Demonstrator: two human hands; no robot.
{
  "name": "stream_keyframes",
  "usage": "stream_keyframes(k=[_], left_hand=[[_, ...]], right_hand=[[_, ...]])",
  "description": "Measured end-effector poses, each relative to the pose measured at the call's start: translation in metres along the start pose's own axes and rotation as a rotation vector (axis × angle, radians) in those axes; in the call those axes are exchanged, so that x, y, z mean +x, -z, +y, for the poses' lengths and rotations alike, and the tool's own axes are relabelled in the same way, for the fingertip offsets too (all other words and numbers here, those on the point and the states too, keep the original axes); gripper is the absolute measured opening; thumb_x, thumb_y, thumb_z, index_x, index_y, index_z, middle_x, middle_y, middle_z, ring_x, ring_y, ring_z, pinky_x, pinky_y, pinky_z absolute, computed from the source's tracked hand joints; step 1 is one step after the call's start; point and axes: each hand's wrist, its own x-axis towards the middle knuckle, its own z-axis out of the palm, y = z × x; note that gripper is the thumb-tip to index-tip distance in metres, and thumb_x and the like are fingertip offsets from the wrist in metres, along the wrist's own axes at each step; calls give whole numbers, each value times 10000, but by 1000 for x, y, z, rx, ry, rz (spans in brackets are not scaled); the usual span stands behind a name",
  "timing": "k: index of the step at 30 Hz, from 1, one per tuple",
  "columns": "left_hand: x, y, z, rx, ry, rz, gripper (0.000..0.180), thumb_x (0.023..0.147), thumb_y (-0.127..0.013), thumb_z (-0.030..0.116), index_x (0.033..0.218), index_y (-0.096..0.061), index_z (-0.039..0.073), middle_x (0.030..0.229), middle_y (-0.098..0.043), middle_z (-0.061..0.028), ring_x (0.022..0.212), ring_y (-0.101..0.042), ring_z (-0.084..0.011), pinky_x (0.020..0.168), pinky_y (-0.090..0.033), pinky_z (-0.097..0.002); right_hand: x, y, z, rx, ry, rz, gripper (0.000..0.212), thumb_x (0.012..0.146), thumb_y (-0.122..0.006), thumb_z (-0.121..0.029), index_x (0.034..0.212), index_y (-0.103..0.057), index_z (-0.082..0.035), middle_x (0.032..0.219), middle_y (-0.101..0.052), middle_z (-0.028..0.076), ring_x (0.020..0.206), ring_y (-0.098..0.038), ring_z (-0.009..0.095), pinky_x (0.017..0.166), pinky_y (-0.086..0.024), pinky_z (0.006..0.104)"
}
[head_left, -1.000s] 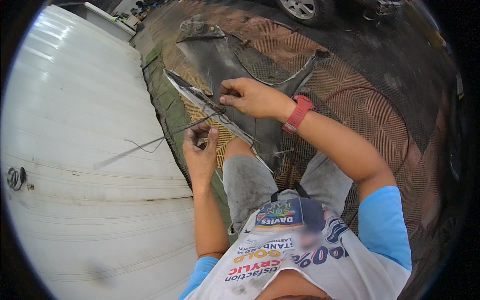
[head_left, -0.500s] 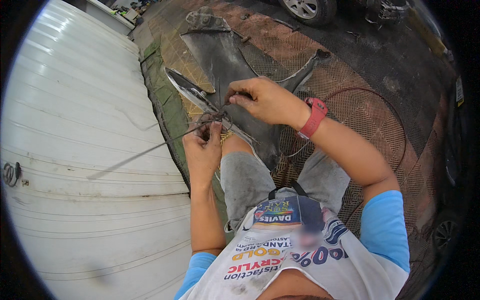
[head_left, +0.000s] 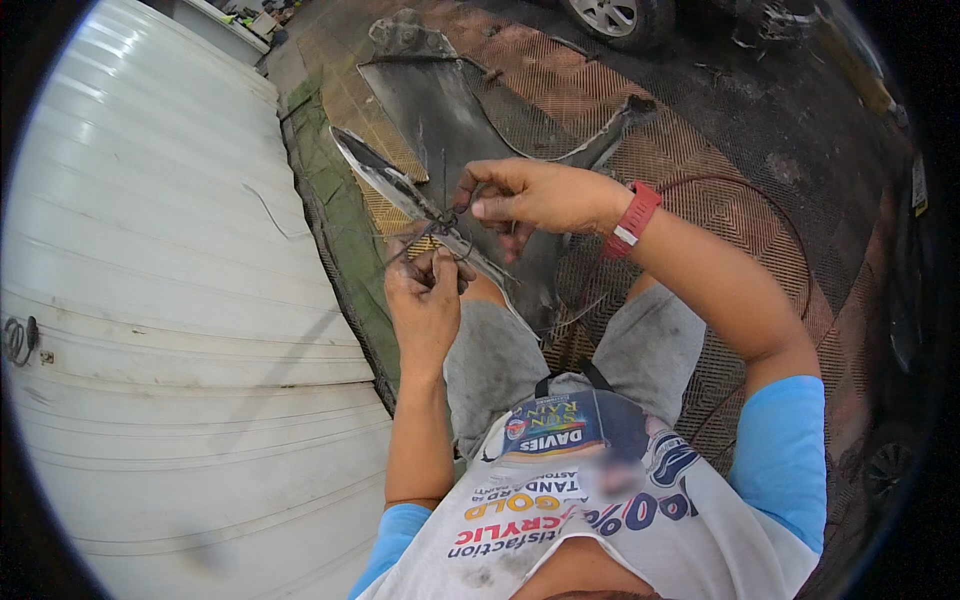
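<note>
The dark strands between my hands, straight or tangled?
Tangled: the dark strands loop and cross between the left hand and right hand.

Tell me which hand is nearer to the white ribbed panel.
Left. The left hand is just right of the white ribbed panel in view; the right hand is farther right, over the dark curved part.

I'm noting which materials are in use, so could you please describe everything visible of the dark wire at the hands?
The dark wire is thin and looks bendable, perhaps metal. It is bunched into a knotted tangle of small loops, with loose ends sticking out. The left hand holds it from the lower left; the right hand has fingertips at its upper right. In view it overlaps the dark panel. The exact windings are too small to trace.
</note>
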Motion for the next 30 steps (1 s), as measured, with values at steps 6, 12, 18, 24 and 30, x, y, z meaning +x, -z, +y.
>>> stream_keyframes(k=[6,12,18,24,30], left_hand=[[25,6,16,-33,-25,-84,117,1011,-603,38,1095,-583,-41,787,-726,-105,687,-661,-123,645,-513,-252],[8,2,10,-55,94,-101,128,1021,-607,47,1110,-554,-29,823,-739,-131,704,-653,-122,663,-515,-250],[-3,0,0,-165,127,-1,211,1065,-554,109,1210,-506,-37,789,-730,-126,654,-633,-122,636,-504,-247],[4,15,-20,-335,210,-71,190,1056,-555,94,1202,-554,-27,808,-722,-120,725,-666,-128,676,-528,-263],[-12,7,-30,-747,429,-78,183,1029,-536,56,1209,-547,26,951,-696,-82,802,-681,-151,722,-550,-279]], right_hand=[[9,11,-11,-544,381,143,182,996,-605,-112,1092,-664,31,969,-734,147,941,-698,286,833,-525,382],[23,18,-46,-781,257,-114,198,953,-635,-125,1058,-696,32,1006,-730,197,920,-703,337,820,-531,416],[23,7,-43,-409,18,-184,311,970,-635,-127,1225,-610,49,885,-713,124,732,-708,225,715,-570,350],[-12,3,19,443,1,-33,404,1040,-587,-179,1360,-478,43,912,-686,125,700,-721,192,683,-605,324],[-10,-29,105,441,158,436,387,984,-703,-187,1293,-556,-6,1077,-682,118,793,-682,176,765,-595,321]])
